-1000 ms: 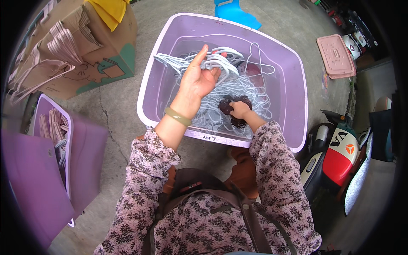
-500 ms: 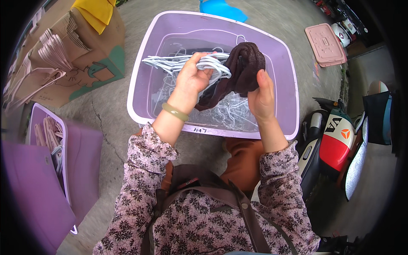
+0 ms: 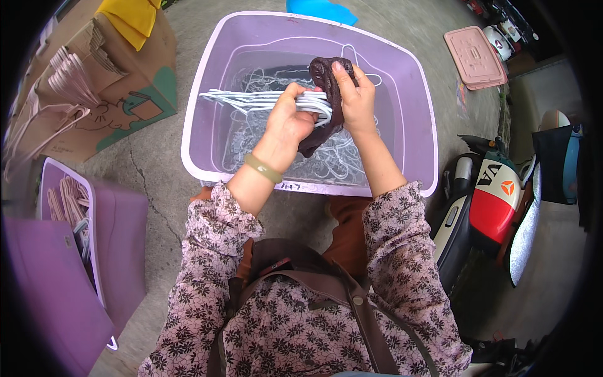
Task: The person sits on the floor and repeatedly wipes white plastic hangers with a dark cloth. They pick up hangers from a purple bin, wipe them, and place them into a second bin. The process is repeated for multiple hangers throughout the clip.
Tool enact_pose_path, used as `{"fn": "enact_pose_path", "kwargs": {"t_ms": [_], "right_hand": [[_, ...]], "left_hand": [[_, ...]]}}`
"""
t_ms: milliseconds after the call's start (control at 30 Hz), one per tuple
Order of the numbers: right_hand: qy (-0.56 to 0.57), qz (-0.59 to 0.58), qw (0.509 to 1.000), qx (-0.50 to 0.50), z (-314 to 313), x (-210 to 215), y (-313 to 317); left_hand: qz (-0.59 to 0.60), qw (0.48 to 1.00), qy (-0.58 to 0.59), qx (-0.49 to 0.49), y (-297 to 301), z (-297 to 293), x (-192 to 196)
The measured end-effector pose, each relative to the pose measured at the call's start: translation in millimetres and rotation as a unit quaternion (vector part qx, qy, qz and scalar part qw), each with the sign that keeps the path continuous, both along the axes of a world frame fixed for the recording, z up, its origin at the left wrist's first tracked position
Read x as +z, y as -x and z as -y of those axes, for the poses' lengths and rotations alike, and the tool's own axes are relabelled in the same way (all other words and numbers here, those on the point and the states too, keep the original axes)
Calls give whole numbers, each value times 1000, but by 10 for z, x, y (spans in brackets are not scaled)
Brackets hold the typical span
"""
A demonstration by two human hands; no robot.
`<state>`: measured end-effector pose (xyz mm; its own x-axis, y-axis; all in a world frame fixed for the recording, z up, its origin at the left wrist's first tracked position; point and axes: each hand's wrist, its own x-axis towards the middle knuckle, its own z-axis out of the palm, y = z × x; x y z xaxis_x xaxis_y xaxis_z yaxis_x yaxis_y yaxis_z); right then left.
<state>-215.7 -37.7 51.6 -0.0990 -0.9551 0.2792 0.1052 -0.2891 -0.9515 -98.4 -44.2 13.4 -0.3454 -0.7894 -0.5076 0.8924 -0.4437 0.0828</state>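
Note:
My left hand (image 3: 290, 122) is closed round a bunch of white clothes hangers (image 3: 251, 98), whose hooks curl out past the fingers to the right. A dark brown cloth (image 3: 334, 116) is wrapped over the hook ends. My right hand (image 3: 357, 100) grips this cloth, thumb on top, close beside the left. Both hands are above a large purple tub (image 3: 411, 125). In its water lie several more hangers (image 3: 339, 154), tangled together; one hook stands out behind my right hand.
At left a cardboard box (image 3: 125, 107) has pinkish hangers (image 3: 72, 78) and a yellow cloth (image 3: 130, 24) on it. Below stands a purple bin (image 3: 122, 245) with hangers inside. A blue item (image 3: 320, 11) lies beyond the tub. To the right are a pink lid (image 3: 474, 58) and a scooter (image 3: 493, 201).
My right hand has moved left and upward, toward the left hand. The cloth, loosely looped before, is now bunched tightly against the hanger hooks.

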Motion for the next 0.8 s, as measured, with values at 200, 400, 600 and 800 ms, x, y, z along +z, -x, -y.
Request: {"fn": "enact_pose_path", "kwargs": {"t_ms": [200, 400, 600, 800], "right_hand": [[-198, 176, 962, -63, 398, -460, 466], [-164, -557, 804, 129, 442, -2111, 750], [-144, -759, 569, 283, 84, -2659, 779], [-377, -260, 872, 172, -59, -1456, 1030]], "left_hand": [[9, 995, 66, -78, -18, -188, 318], [-54, 985, 131, -96, -54, -123, 192], [-53, 978, 160, -120, -79, -61, 183], [-75, 984, 142, -78, -41, 36, 1]]}}
